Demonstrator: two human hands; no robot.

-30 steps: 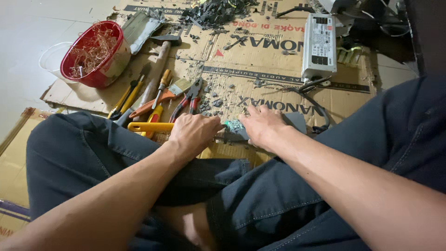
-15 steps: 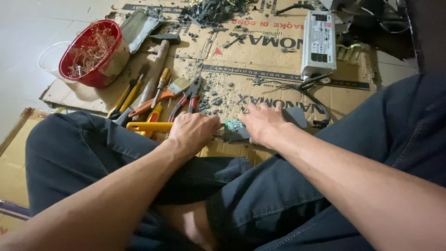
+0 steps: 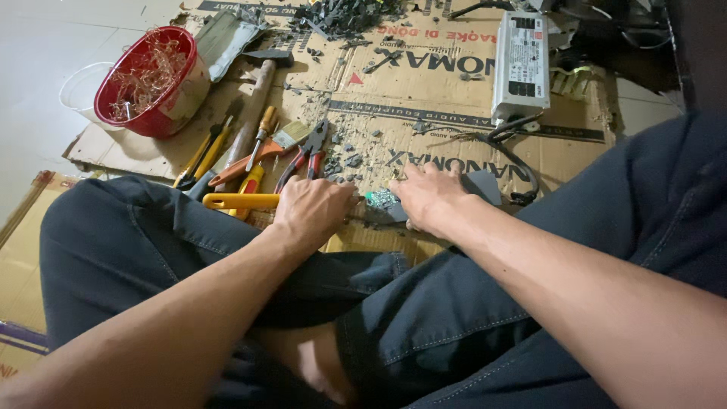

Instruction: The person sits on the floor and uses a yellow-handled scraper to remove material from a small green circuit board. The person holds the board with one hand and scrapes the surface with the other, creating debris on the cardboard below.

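Head view, yellow-handled tool (image 3: 241,201) lying crosswise, left hand (image 3: 314,212)

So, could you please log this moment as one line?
left hand: grips yellow-handled tool | right hand: presses green circuit board | base: cardboard

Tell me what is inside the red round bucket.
The red round bucket holds a tangle of thin pale wire strands, heaped to the rim. The strands cover whatever lies under them and the bucket's bottom.
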